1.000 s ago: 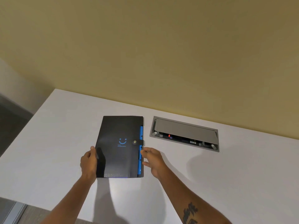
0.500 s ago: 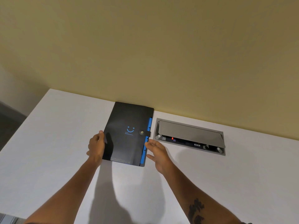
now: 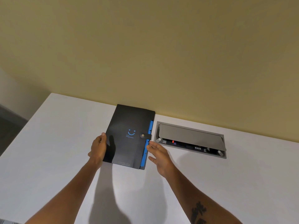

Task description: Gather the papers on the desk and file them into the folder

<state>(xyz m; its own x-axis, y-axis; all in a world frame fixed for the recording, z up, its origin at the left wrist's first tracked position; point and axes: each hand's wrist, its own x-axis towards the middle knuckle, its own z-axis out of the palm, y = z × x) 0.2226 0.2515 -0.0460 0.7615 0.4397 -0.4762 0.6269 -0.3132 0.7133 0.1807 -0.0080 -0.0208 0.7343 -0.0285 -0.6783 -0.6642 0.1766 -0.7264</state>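
A black folder (image 3: 127, 147) lies closed on the white desk (image 3: 56, 143), its far edge close to the wall. It has a blue smiley print, a snap strap fastened on the right, and blue divider tabs (image 3: 148, 143) sticking out along the right edge. My left hand (image 3: 97, 148) grips the folder's left edge, thumb on the cover. My right hand (image 3: 159, 155) is open with fingers spread, its fingertips touching the blue tabs. No loose papers are in view.
A grey cable box (image 3: 191, 139) with a raised lid is set into the desk just right of the folder, sockets and a red light showing inside. A yellow wall (image 3: 161, 54) runs behind the desk. The desk's left edge drops off to a dark floor.
Both hands have slid the closed folder away from me across the desk until it sits near the wall, next to the cable box. In the last half second it barely moved.
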